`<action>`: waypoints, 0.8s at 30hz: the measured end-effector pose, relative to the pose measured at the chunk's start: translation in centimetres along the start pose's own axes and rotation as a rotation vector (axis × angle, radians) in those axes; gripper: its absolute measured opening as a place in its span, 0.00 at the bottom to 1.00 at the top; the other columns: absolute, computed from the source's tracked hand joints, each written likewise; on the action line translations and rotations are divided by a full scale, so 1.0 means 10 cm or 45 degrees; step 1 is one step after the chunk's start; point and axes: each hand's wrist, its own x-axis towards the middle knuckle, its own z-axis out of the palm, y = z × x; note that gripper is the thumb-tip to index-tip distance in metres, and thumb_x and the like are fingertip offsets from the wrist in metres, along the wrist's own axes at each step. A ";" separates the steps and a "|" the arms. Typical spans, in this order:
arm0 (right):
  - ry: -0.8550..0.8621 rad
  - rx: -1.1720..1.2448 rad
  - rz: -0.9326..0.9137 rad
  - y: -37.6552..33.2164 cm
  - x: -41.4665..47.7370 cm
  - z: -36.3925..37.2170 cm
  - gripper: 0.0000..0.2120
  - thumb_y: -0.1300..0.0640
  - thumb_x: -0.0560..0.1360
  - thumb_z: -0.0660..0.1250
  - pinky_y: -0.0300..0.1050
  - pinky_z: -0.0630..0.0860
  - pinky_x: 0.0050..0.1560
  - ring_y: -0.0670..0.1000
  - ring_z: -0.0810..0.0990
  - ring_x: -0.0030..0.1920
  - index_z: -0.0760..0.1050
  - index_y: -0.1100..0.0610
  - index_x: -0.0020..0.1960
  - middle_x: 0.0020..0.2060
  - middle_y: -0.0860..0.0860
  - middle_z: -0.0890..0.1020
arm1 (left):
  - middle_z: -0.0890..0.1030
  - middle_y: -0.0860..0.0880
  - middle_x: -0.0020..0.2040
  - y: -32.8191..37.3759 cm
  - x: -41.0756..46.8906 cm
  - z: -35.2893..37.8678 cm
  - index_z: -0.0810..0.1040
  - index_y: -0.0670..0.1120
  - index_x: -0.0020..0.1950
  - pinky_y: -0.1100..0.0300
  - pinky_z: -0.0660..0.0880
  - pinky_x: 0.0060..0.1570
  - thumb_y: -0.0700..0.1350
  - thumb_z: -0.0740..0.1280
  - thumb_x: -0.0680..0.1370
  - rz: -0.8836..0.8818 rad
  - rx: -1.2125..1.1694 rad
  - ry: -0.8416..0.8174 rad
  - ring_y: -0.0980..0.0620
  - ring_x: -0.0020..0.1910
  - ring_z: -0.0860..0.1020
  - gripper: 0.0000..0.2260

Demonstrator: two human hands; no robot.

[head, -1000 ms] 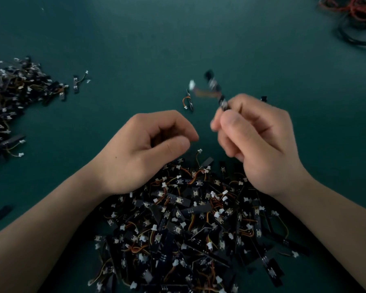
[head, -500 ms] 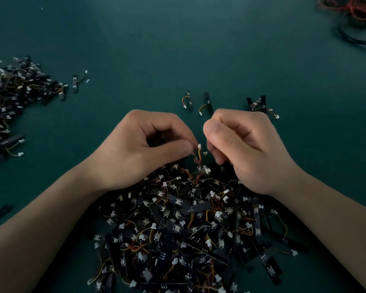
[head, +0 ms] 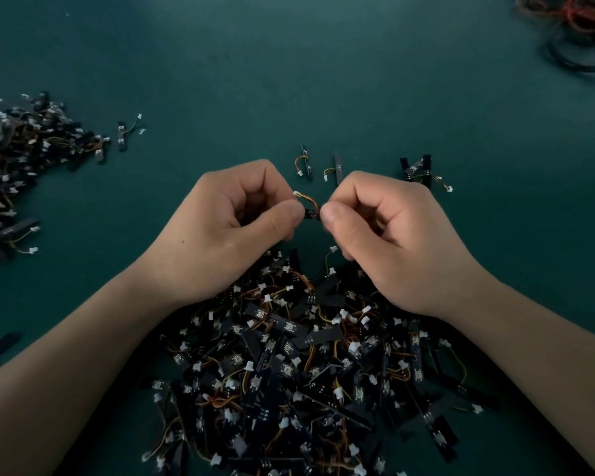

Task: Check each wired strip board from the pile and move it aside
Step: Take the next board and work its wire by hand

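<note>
A big pile of black wired strip boards (head: 299,365) with orange-yellow wires and white plugs lies on the green table in front of me. Just above its far edge, my left hand (head: 234,228) and my right hand (head: 385,235) together pinch one small strip board (head: 310,213) between thumbs and forefingers. Its short orange wire loops up to a white plug near my left forefinger. Most of the board is hidden by my fingertips.
Three loose strip boards lie just beyond my hands: one (head: 305,162), a second (head: 337,168), and a crossed pair (head: 419,168). A second heap of boards (head: 18,156) fills the left edge. Red and black cables (head: 577,25) lie at the far right corner.
One second ago my right hand held a board up in the air; that board now lies beyond my hands. Both hands dipped to the pile and lifted a new board between them.
</note>
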 end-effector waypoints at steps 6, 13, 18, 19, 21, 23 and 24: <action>-0.029 0.003 0.011 -0.01 0.00 -0.01 0.11 0.56 0.83 0.66 0.49 0.69 0.28 0.55 0.72 0.28 0.77 0.57 0.42 0.28 0.56 0.76 | 0.80 0.45 0.35 0.00 0.01 0.00 0.78 0.48 0.44 0.46 0.69 0.32 0.49 0.68 0.80 0.006 -0.039 0.020 0.33 0.34 0.72 0.07; -0.051 0.040 0.027 -0.02 -0.01 -0.01 0.11 0.55 0.83 0.67 0.53 0.68 0.28 0.57 0.72 0.28 0.77 0.57 0.42 0.28 0.57 0.76 | 0.77 0.43 0.34 0.00 -0.02 0.00 0.77 0.45 0.44 0.56 0.65 0.31 0.50 0.68 0.77 0.000 -0.122 -0.041 0.45 0.31 0.68 0.09; -0.061 0.058 0.026 -0.01 -0.01 -0.02 0.09 0.58 0.81 0.67 0.50 0.67 0.27 0.57 0.70 0.27 0.77 0.56 0.41 0.28 0.56 0.76 | 0.78 0.44 0.34 -0.01 -0.02 0.00 0.77 0.47 0.44 0.58 0.66 0.31 0.50 0.68 0.77 0.007 -0.115 -0.046 0.43 0.31 0.69 0.07; -0.059 0.048 0.023 0.00 -0.01 -0.02 0.09 0.58 0.81 0.67 0.49 0.67 0.27 0.56 0.70 0.27 0.77 0.56 0.41 0.28 0.56 0.76 | 0.78 0.43 0.34 -0.02 -0.02 -0.01 0.77 0.47 0.44 0.55 0.66 0.31 0.50 0.68 0.78 0.013 -0.109 -0.045 0.40 0.32 0.69 0.07; -0.051 0.041 0.019 0.01 0.00 -0.01 0.09 0.57 0.81 0.67 0.48 0.68 0.27 0.56 0.72 0.27 0.77 0.55 0.42 0.28 0.55 0.77 | 0.79 0.44 0.35 -0.03 -0.02 0.00 0.77 0.48 0.45 0.50 0.67 0.32 0.51 0.67 0.78 0.027 -0.097 -0.034 0.36 0.34 0.70 0.07; -0.033 0.055 0.040 0.02 0.01 -0.01 0.10 0.55 0.81 0.66 0.49 0.70 0.27 0.55 0.74 0.27 0.77 0.53 0.41 0.29 0.53 0.79 | 0.80 0.45 0.37 -0.02 -0.02 0.00 0.79 0.48 0.48 0.48 0.69 0.34 0.51 0.67 0.78 0.038 -0.115 -0.020 0.37 0.34 0.72 0.07; -0.019 0.067 0.056 0.03 0.01 -0.01 0.10 0.55 0.81 0.66 0.51 0.72 0.28 0.55 0.76 0.28 0.77 0.53 0.41 0.30 0.51 0.81 | 0.81 0.46 0.38 -0.02 -0.02 0.01 0.79 0.48 0.50 0.49 0.71 0.35 0.52 0.67 0.78 0.030 -0.136 -0.014 0.40 0.34 0.73 0.08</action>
